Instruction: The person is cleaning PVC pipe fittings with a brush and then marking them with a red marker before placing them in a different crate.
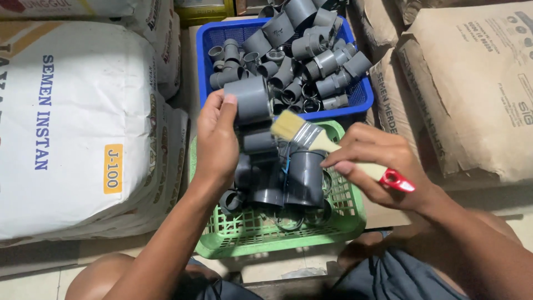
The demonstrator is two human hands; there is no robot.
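My left hand (217, 139) grips a short grey plastic pipe fitting (252, 99), holding it above the near rim of the blue basket (206, 50). A paintbrush (322, 142) with pale bristles, a metal band, a wooden handle and a red tip is held in my right hand (377, 166). Its bristles point left, just beside the held fitting. Below both hands, a green basket (344, 219) holds several larger grey pipe fittings (305, 178).
The blue basket is heaped with several grey pipe fittings (311, 50). White cement sacks (72, 122) are stacked at left, brown paper sacks (477, 89) at right. My knees show at the bottom edge, over a pale tiled floor (33, 283).
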